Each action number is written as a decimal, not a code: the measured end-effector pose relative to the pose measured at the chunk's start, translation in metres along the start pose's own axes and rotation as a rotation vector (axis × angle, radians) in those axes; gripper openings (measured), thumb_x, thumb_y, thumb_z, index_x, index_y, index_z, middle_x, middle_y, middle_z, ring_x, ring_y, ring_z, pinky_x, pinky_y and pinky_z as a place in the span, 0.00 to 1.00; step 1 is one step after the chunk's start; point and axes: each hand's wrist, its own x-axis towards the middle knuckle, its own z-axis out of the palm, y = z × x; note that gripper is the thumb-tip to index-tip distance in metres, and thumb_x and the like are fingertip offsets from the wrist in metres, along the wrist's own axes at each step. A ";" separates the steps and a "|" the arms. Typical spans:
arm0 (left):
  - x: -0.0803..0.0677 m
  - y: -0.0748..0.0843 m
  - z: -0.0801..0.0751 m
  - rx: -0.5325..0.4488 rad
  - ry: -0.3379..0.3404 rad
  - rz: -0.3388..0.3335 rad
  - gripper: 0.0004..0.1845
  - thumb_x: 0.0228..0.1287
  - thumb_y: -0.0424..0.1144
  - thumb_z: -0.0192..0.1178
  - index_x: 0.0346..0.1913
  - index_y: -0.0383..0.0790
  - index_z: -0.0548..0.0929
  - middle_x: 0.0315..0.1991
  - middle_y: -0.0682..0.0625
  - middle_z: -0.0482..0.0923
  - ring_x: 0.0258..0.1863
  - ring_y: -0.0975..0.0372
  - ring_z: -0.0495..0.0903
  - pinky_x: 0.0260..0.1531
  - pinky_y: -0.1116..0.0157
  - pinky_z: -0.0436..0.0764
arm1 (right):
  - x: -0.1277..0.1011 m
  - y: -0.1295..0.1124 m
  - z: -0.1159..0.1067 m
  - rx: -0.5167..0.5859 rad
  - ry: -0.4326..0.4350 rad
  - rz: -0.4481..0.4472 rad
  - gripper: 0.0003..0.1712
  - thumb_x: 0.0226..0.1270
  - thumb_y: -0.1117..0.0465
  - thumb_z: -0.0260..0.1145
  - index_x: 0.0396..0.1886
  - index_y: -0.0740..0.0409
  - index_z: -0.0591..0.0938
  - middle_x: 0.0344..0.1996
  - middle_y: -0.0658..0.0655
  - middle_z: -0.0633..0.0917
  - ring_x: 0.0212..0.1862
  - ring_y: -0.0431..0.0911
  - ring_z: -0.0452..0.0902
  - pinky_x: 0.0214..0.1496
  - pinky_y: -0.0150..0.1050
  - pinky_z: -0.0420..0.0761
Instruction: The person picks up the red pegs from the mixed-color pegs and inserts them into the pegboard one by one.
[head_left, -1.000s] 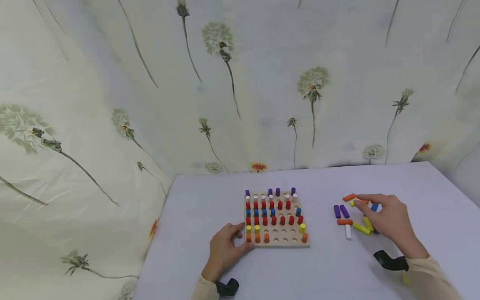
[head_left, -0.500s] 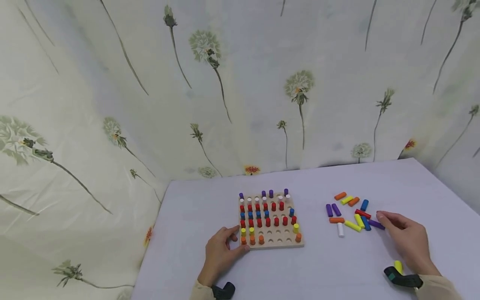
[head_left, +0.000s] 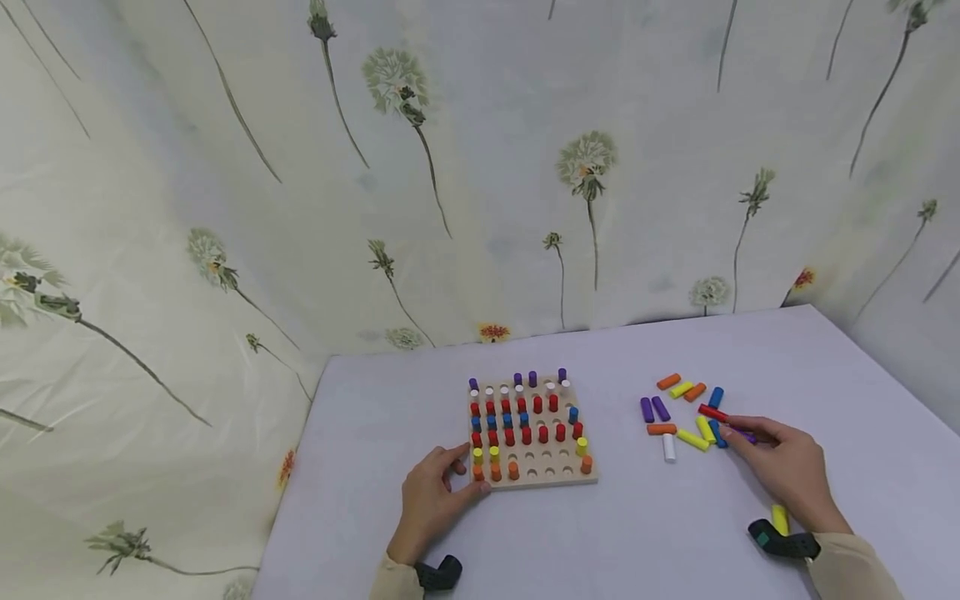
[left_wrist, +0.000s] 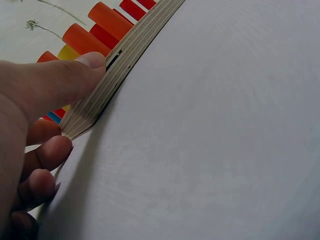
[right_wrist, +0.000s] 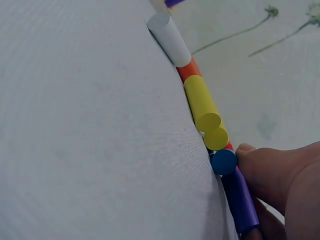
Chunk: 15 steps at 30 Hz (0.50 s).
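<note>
A wooden pegboard [head_left: 551, 481] carries rows of purple, white, red, blue, yellow and orange pegs, with bare holes among them. At its front left corner, my left hand [head_left: 431, 498] holds the board, thumb [left_wrist: 82, 75] on the front edge and index finger at the left side. My right hand [head_left: 787, 467] is low over the loose pegs, thumb and index fingertips at the right end of a red peg [head_left: 712, 412]. Close by lie a blue peg [right_wrist: 224, 162] and a purple peg [right_wrist: 240, 202], partly under the hand. I cannot tell whether the fingertips pinch the red peg.
Left of my right hand lie loose pegs: two purple ones [head_left: 647, 409], a white one [head_left: 669, 448], several orange and yellow ones, and another blue one [head_left: 716, 397]. A yellow peg [head_left: 781, 518] sits by the right wrist. Floral cloth [head_left: 480, 208] hangs behind the table.
My right hand first drew back from the yellow and orange pegs to the right, then moved left to the red peg. The left hand stays at the board's corner while the head view shifts.
</note>
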 end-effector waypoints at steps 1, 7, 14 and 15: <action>0.001 0.000 0.000 0.002 -0.001 0.003 0.34 0.54 0.59 0.80 0.63 0.49 0.88 0.34 0.60 0.79 0.26 0.72 0.66 0.26 0.73 0.63 | 0.000 0.001 -0.001 -0.006 -0.003 -0.008 0.36 0.75 0.35 0.65 0.62 0.62 0.85 0.60 0.73 0.83 0.52 0.61 0.76 0.44 0.46 0.69; 0.004 0.001 0.001 -0.015 0.009 0.013 0.34 0.53 0.59 0.81 0.62 0.48 0.88 0.34 0.60 0.79 0.25 0.72 0.66 0.26 0.73 0.62 | 0.004 0.002 -0.003 -0.021 -0.002 -0.048 0.37 0.75 0.36 0.66 0.62 0.64 0.85 0.61 0.76 0.82 0.59 0.70 0.75 0.53 0.65 0.73; 0.002 0.000 0.001 -0.008 0.000 -0.005 0.34 0.53 0.60 0.80 0.61 0.47 0.89 0.34 0.60 0.79 0.25 0.73 0.65 0.26 0.73 0.63 | 0.003 0.001 -0.002 -0.027 -0.014 -0.053 0.35 0.75 0.37 0.67 0.60 0.64 0.86 0.59 0.76 0.83 0.59 0.71 0.75 0.54 0.69 0.72; 0.002 -0.001 0.001 -0.008 0.002 -0.008 0.34 0.52 0.60 0.81 0.61 0.48 0.89 0.34 0.60 0.79 0.24 0.73 0.65 0.26 0.73 0.63 | 0.002 0.000 -0.002 -0.027 -0.015 -0.051 0.35 0.75 0.37 0.67 0.60 0.64 0.86 0.58 0.76 0.83 0.59 0.71 0.75 0.54 0.68 0.73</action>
